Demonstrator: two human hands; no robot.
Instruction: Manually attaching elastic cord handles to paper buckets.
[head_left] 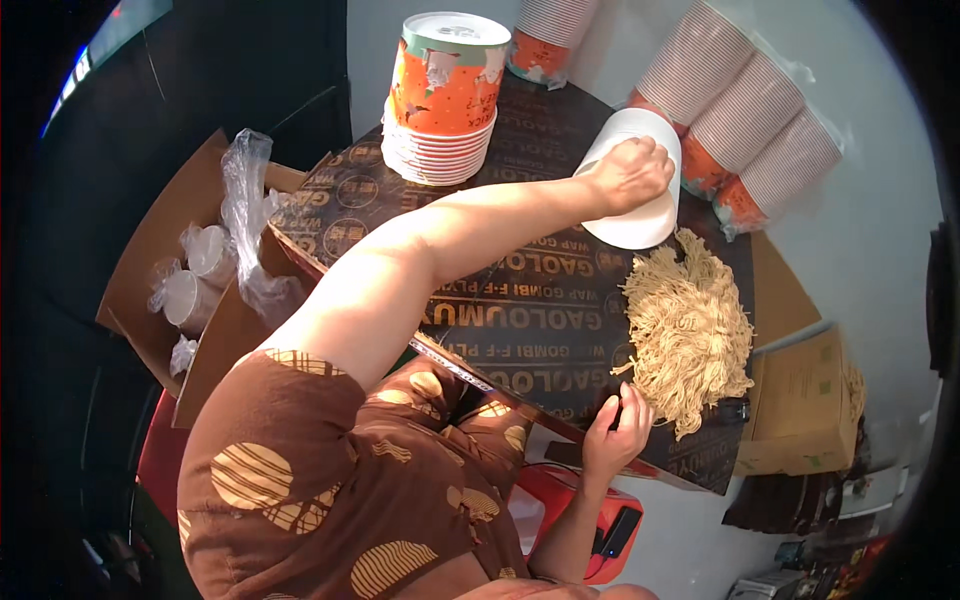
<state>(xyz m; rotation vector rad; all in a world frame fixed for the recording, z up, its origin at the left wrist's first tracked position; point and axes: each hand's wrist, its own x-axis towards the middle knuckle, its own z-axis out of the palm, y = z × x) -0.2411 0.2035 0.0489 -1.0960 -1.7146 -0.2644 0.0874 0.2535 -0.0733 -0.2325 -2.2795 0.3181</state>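
A plain white paper tub (pixel 640 232) lies tilted at the far right of the dark printed board table. My left arm stretches across the table, and my left hand (pixel 632 175) is at this tub with its fingers curled in; whatever is under them is hidden. Nearer me, on the right side, sits a heap of tan, cord-like strands (pixel 690 335). Beside its near left edge is my right hand (pixel 622 425), thumb and bent fingers apart, with nothing visible between them. An upside-down orange and green printed paper tub (pixel 445 95) tops a stack of white-rimmed tubs at the far left.
Plastic-wrapped stacks of paper tubs (pixel 745 110) lean along the table's far right edge. An open carton (pixel 160 280) with wrapped white tubs stands left of the table. A closed cardboard box (pixel 800 400) is at the right. A red stool (pixel 610 520) holds a dark phone-like object.
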